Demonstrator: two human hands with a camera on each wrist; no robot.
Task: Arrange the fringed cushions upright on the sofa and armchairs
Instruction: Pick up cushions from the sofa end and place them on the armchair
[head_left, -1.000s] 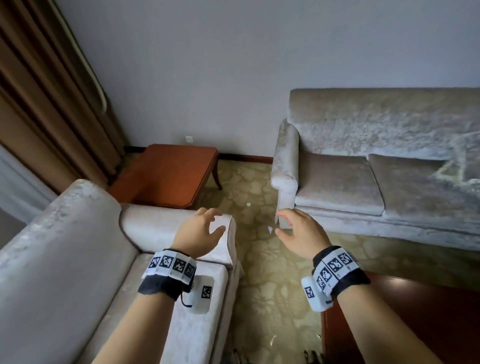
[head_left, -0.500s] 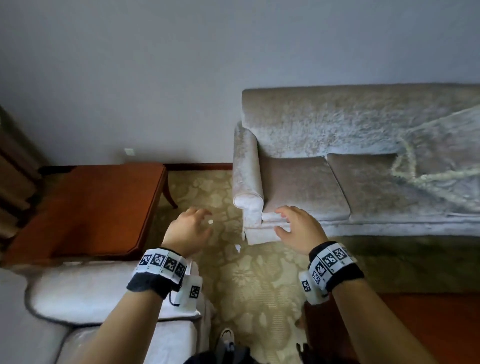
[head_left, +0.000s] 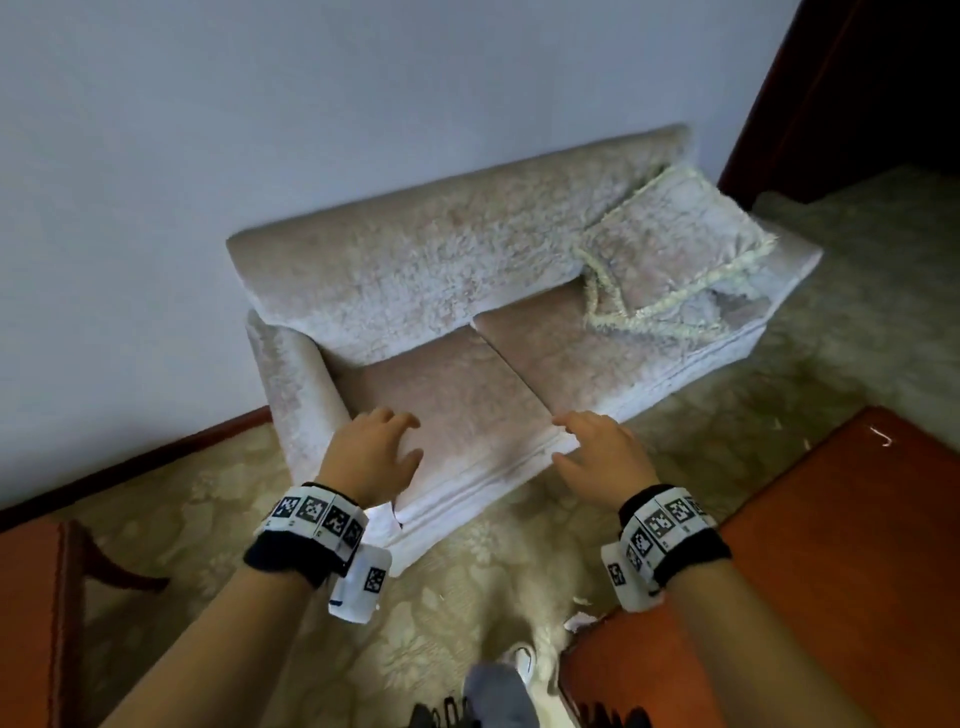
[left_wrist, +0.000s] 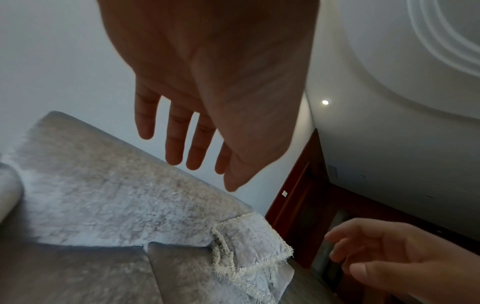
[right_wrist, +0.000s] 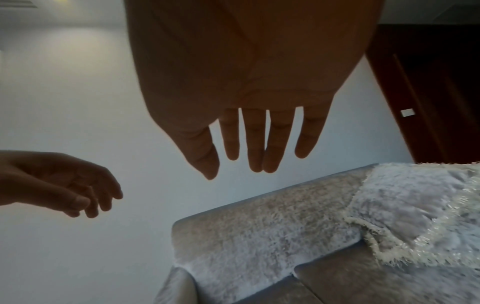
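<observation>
A pale velvet sofa (head_left: 441, 270) stands against the wall. At its far right end lie fringed cushions (head_left: 670, 234), leaning and stacked against the backrest and armrest, also shown in the left wrist view (left_wrist: 249, 242) and the right wrist view (right_wrist: 420, 209). My left hand (head_left: 374, 457) hovers over the sofa's near left seat, fingers relaxed and empty. My right hand (head_left: 597, 457) hovers by the seat's front edge, fingers loose, holding nothing. Both hands are far from the cushions.
A reddish wooden table (head_left: 810, 571) is at the lower right, and another wooden table (head_left: 31, 597) at the lower left. Patterned carpet (head_left: 467, 587) lies between them. A dark wooden door frame (head_left: 779, 93) rises behind the sofa's right end.
The view has swung right from the armchair and side table to the sofa. Both empty hands have come closer to the sofa's left seat, and the fringed cushions have come fully into view.
</observation>
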